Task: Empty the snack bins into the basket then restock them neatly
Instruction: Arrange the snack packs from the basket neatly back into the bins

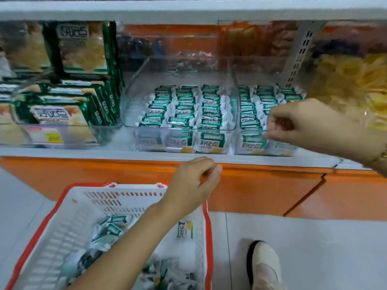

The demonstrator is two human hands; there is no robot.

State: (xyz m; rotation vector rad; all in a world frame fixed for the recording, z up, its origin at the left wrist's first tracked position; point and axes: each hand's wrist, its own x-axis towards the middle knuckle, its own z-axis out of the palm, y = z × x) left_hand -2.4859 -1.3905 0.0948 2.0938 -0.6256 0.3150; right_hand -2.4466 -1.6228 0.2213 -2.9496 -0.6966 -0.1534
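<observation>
Snack pkts (184, 109) stand in tidy rows on edge, green-white, filling the mid bin (129, 97) just left of the R fingers (276, 122). More of the same fill the R bin (237, 91), right under and behind those fingers. Rows on edge prob. pack more in and show the labels, i.e. the "neat" part of the job. Loose pkts (114, 227) lie jumbled in the basket (69, 191), below and left of the L fingers (209, 170), so restocking looks well along but not done.

R hand (303, 124) reaches in from the right, wrist up, knuckles toward the camera. Its fingers are bent into a pinch at the R bin's front rim. Can't tell if they hold a pkt, the rim or nothing; likely placing or straightening a row there.

L hand (192, 183) hangs above the basket's far corner, forearm crossing over the basket. The fingers are curled in, thumb against them, no pkt showing inside. It sits low and near the stock, prob. ready to dip for the next pkt.

The shelf (104, 152) edge runs just beyond the L fingers. Big packs (54, 116) sit in the bin far left of both hands. The basket rests on the floor (314, 248), w/ a shoe (266, 264) to its right.
</observation>
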